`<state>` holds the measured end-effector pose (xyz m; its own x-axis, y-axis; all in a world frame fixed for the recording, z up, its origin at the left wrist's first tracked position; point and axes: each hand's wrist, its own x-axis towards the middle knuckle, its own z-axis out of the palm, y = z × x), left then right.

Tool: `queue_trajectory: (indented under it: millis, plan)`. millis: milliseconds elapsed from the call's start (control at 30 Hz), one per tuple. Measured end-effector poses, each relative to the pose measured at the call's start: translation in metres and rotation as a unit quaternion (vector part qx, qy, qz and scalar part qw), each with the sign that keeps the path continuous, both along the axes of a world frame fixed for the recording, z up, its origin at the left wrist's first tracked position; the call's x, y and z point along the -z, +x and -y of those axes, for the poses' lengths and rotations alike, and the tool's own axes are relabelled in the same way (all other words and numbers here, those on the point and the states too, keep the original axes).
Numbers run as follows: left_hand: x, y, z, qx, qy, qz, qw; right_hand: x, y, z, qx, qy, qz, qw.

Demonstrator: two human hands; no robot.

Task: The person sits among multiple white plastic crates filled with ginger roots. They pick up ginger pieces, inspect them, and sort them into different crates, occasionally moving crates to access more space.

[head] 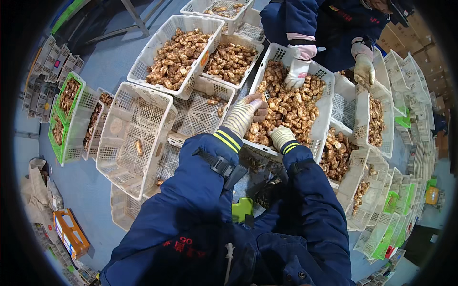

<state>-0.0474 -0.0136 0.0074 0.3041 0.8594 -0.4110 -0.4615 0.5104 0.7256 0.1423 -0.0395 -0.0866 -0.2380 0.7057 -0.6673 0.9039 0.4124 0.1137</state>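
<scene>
Before me stands a white perforated plastic crate (326, 107), filled with brown-and-cream mushrooms (293, 107) that look like matsutake. My left hand (247, 111), in a striped knit glove with brownish fingers, is over the crate's left side. At its fingertips is a mushroom (262, 88) that overlaps the rim, apparently held. My right hand (282, 137), gloved the same way, reaches over the near rim onto the mushrooms; its fingers are hidden, so I cannot tell whether it grips one. A co-worker's gloved hand (297, 74) reaches into the same crate from the far side.
The co-worker's other gloved hand (364, 71) is over a crate of mushrooms (375, 121) at right. Another full crate (134, 73) stands at the far left. A nearer crate (107, 143) holds one mushroom (138, 147). Stacked crates (411, 78) line the right, with an orange box (71, 232) lower left.
</scene>
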Motion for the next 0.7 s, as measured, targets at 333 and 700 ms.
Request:
queue_trajectory:
  millis: [333, 700]
  plan:
    - [0.000, 0.005, -0.002, 0.011, 0.005, 0.000, 1.000, -0.002, 0.048, 0.000, 0.145, 0.102, -0.054, 0.983]
    - [-0.021, 0.008, 0.011, 0.135, -0.074, 0.105, 0.982, -0.137, 0.036, 0.047, 0.331, 0.053, -0.722, 0.605]
